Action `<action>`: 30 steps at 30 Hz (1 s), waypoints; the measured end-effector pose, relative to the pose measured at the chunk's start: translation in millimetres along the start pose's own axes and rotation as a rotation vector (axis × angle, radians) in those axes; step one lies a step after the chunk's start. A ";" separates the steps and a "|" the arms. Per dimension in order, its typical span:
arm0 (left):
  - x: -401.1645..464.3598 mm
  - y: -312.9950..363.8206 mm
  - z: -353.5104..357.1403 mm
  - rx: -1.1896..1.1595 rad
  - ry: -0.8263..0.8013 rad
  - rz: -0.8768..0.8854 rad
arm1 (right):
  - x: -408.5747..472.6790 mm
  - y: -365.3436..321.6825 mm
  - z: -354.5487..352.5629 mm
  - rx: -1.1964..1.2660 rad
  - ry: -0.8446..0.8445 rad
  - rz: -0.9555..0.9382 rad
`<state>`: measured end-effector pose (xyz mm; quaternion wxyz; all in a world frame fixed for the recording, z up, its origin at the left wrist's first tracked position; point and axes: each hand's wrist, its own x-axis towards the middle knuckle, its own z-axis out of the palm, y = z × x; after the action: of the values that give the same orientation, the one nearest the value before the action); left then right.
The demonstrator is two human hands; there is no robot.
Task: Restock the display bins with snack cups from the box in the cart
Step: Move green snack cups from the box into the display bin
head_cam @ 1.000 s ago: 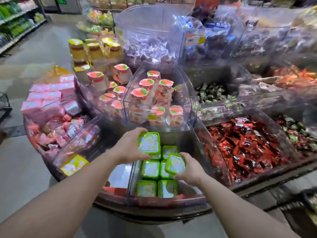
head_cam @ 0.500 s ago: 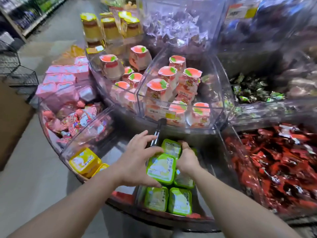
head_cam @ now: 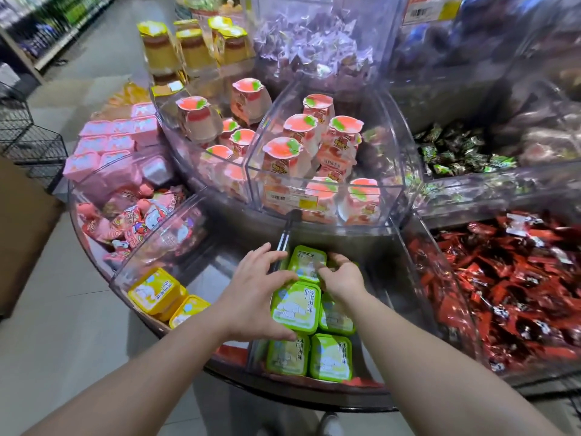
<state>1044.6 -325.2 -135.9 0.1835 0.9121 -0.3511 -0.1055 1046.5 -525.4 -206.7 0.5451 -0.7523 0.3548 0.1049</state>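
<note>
**Both hands on green cups in the front bin**

Head view: your left hand [head_cam: 254,294] grips the side of a green snack cup [head_cam: 295,306], thumb under its near edge and fingers spread over its far edge. That cup sits on top of other green cups in the clear front bin [head_cam: 261,350]. Just beyond it, your right hand [head_cam: 342,278] curls its fingers onto a second green cup [head_cam: 306,262]; the fingertips blur there, so you cannot tell how firm the hold is. Two more green cups [head_cam: 309,355] lie nearer you than the gripped cup. Left of it are yellow cups [head_cam: 155,291], partly hidden behind a bin wall. Beyond it stand peach-lidded cups [head_cam: 283,155]. The red wrappers [head_cam: 509,284] on its right are smeared.
</note>
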 end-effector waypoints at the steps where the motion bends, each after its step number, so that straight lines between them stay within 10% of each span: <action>1: -0.7 0.6 0.4 -0.009 0.001 -0.002 | 1.3 -1.4 0.2 0.013 -0.001 0.008; 11: -2.8 -1.6 6.7 -0.040 0.032 -0.002 | -24.2 10.9 3.4 0.558 -0.064 0.189; 25: -1.0 6.1 15.5 -0.048 0.083 -0.047 | -21.8 16.5 -20.4 0.177 -0.436 0.117; 30: 8.7 21.0 11.3 -0.038 0.138 -0.020 | -42.6 -0.2 -46.0 0.145 -0.275 -0.036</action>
<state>1034.7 -348.5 -138.1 0.2234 0.9170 -0.3266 -0.0506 1005.1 -548.7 -165.7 0.6431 -0.6958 0.2699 0.1715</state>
